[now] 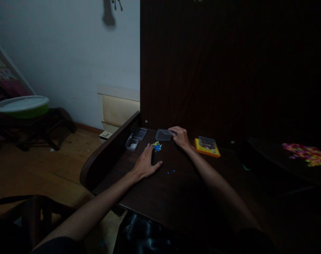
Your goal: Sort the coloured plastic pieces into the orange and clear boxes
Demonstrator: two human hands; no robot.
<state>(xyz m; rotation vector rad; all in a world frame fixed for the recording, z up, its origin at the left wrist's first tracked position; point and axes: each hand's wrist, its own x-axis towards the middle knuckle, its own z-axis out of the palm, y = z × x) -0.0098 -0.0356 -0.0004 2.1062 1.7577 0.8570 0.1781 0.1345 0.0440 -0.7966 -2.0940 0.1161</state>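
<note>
My left hand (144, 164) lies low over the dark desk, thumb spread away from the fingers, with nothing in it. Its fingertips are beside a small pile of blue and yellow pieces (157, 146), too small to name surely. My right hand (180, 137) is closed at the right end of a clear plastic box (163, 135) near the back panel; whether that is the box's lid or body I cannot tell. Two tiny blue pieces (168, 173) lie apart on the desk, nearer to me.
An open clear case (132, 144) stands by the desk's raised left side (107, 148). To the right is a yellow box (206, 150) with a clear container (207, 143) on it. Pink and yellow pieces (308, 155) are heaped at far right.
</note>
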